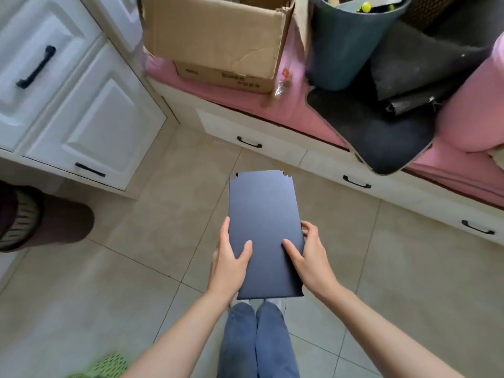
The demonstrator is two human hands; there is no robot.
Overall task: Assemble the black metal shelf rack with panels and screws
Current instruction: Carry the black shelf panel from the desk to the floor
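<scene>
black panel [264, 230] held level above the tiled floor [136, 255], over the knees | left hand [230, 261] gripped its left edge, thumb on top | right hand [309, 257] gripped its right edge, thumb on top, fingers curled at the rim

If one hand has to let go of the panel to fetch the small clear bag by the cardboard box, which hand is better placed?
Probably the right hand: the small clear plastic bag lies on the pink cushion, ahead and right of the flat black metal panel. The left hand could keep gripping.

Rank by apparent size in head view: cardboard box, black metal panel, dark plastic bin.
1. cardboard box
2. black metal panel, though it is nearer the camera
3. dark plastic bin, cropped by the frame, so unsure
</scene>
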